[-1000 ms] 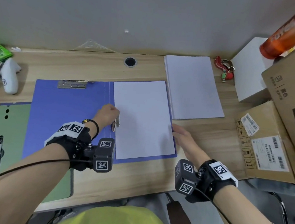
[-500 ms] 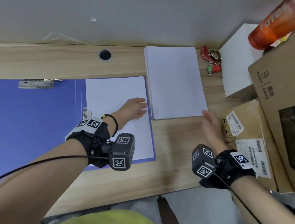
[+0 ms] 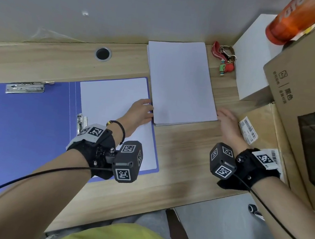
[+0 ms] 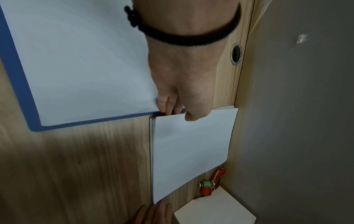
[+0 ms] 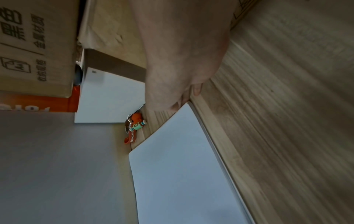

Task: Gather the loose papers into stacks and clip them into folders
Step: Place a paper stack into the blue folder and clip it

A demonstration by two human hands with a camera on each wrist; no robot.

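A stack of white paper (image 3: 180,82) lies on the wooden desk, to the right of an open blue folder (image 3: 24,124). A white sheet (image 3: 113,102) rests on the folder's right half, with a metal clip (image 3: 82,120) at its left edge. My left hand (image 3: 140,111) is at the stack's near left edge. In the left wrist view its thumb (image 4: 189,116) lies on top of the stack (image 4: 191,151) and its fingers (image 4: 168,106) curl at the edge. My right hand (image 3: 226,119) has straight fingers (image 5: 178,106) touching the stack's near right corner (image 5: 182,166).
A red keychain (image 3: 225,60) lies behind the stack's right side, next to a white box (image 3: 254,57). Cardboard boxes (image 3: 304,77) and an orange bottle (image 3: 293,21) crowd the right. A cable hole (image 3: 103,53) sits near the back wall.
My left hand left the folder's side clip and crossed the sheet to the stack's left edge. My right hand moved from the folder's right edge to the stack's near right corner.
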